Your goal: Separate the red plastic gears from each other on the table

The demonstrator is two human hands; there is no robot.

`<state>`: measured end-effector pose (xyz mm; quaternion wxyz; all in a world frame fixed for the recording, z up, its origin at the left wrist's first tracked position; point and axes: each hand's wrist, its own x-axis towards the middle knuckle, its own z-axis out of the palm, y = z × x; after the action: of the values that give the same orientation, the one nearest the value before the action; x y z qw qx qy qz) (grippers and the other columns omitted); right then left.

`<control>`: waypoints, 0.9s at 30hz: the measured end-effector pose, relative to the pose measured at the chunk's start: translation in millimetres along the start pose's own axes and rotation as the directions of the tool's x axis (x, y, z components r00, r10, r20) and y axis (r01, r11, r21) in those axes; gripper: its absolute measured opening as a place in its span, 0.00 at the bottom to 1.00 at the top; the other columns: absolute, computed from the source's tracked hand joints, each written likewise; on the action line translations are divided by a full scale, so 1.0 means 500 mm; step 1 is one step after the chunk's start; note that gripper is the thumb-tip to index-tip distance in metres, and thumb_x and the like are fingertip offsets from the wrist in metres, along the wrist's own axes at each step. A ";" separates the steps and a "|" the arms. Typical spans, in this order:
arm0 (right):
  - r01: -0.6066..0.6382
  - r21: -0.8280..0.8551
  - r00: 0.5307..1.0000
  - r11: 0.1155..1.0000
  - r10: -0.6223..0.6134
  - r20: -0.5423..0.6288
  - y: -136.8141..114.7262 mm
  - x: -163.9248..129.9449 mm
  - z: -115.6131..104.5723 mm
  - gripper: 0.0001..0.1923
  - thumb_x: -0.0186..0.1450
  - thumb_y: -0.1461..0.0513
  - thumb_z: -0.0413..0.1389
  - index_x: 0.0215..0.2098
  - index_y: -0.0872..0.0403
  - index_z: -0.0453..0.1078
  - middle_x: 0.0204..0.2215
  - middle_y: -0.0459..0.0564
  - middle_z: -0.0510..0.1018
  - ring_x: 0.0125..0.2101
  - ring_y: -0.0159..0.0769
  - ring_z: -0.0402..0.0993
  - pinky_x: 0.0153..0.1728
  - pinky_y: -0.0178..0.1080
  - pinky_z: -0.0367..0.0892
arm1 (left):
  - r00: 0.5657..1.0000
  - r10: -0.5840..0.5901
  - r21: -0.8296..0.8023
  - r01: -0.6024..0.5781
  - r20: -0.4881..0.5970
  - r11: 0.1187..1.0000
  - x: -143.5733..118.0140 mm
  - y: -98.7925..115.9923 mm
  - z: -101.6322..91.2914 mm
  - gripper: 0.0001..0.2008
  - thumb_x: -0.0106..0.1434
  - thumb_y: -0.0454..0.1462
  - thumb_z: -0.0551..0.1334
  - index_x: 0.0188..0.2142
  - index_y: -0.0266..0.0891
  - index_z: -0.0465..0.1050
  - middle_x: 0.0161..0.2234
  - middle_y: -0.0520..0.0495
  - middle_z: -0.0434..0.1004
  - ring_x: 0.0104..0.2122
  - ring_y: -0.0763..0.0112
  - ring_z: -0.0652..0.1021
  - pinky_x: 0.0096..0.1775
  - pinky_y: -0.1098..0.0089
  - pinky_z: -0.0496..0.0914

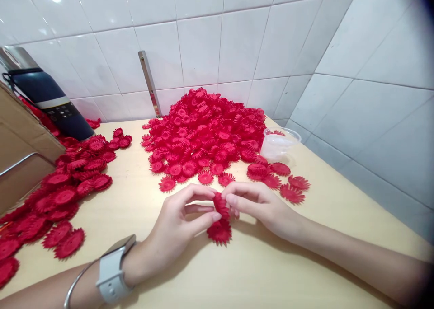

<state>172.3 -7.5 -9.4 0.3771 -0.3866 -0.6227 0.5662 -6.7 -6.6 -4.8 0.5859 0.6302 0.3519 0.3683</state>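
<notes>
Red flower (220, 204) (pinched) between hands

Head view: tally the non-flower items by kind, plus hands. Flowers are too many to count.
Clear plastic cup: 1
Dark bottle: 1
Cardboard box: 1
Smartwatch: 1
Bangle: 1
Hands: 2, left hand, right hand, both on one red flower piece
Total: 7

No text, label or number is readable — anywhere

Pale wooden table (257, 273): red flower heaps (203, 133), seemingly plastic cup (280, 142).
</notes>
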 end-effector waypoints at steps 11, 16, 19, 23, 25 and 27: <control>-0.042 0.068 0.998 0.997 0.038 0.057 -0.004 0.002 0.000 0.05 0.58 0.63 0.55 0.27 0.58 0.69 0.24 0.44 0.72 0.26 0.27 0.67 0.29 0.30 0.63 | 0.999 0.032 0.090 -0.033 0.011 0.995 0.000 0.003 -0.002 0.04 0.56 0.30 0.60 0.32 0.37 0.68 0.38 0.49 0.69 0.38 0.72 0.74 0.40 0.73 0.72; -0.070 0.058 0.994 0.996 0.065 0.088 -0.005 0.002 0.000 0.02 0.55 0.65 0.57 0.27 0.57 0.69 0.23 0.44 0.73 0.26 0.27 0.68 0.28 0.30 0.64 | 0.998 0.056 0.146 -0.059 0.025 0.988 -0.001 0.004 -0.003 0.03 0.56 0.30 0.59 0.31 0.37 0.69 0.38 0.49 0.69 0.40 0.71 0.73 0.40 0.74 0.72; -0.098 0.058 0.994 0.993 0.094 0.064 -0.005 0.002 0.001 0.02 0.56 0.66 0.56 0.25 0.58 0.68 0.21 0.43 0.72 0.23 0.26 0.67 0.26 0.29 0.63 | 0.999 0.040 0.146 -0.044 0.031 0.988 -0.002 0.001 -0.005 0.04 0.56 0.32 0.59 0.33 0.38 0.69 0.39 0.48 0.68 0.39 0.71 0.74 0.40 0.71 0.72; -0.052 0.096 0.999 0.994 0.053 -0.008 -0.002 0.003 0.002 0.03 0.56 0.66 0.56 0.25 0.58 0.68 0.21 0.43 0.72 0.23 0.26 0.68 0.25 0.29 0.64 | 0.999 0.025 0.175 -0.019 -0.030 0.984 0.001 -0.004 -0.007 0.03 0.55 0.33 0.61 0.29 0.38 0.66 0.40 0.48 0.68 0.39 0.69 0.73 0.40 0.69 0.71; -0.024 0.113 0.999 0.993 0.029 -0.039 0.001 0.003 0.001 0.02 0.56 0.65 0.56 0.26 0.57 0.68 0.22 0.43 0.72 0.23 0.26 0.68 0.25 0.29 0.64 | 0.998 0.004 0.157 0.005 -0.057 0.988 0.004 -0.005 -0.008 0.05 0.54 0.34 0.62 0.27 0.37 0.65 0.39 0.49 0.68 0.38 0.69 0.74 0.40 0.68 0.71; -0.017 0.113 0.999 0.993 0.022 -0.046 0.004 0.003 0.000 0.02 0.56 0.65 0.57 0.26 0.57 0.69 0.22 0.43 0.72 0.23 0.26 0.68 0.24 0.29 0.64 | 0.998 -0.011 0.130 0.018 -0.055 0.991 0.007 -0.005 -0.008 0.05 0.53 0.35 0.62 0.27 0.37 0.65 0.38 0.49 0.69 0.37 0.69 0.74 0.39 0.68 0.71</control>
<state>171.5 -6.1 -11.2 0.4073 -0.3841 -0.5769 0.5948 -8.4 -1.5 -7.0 0.5364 0.6544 0.3956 0.3572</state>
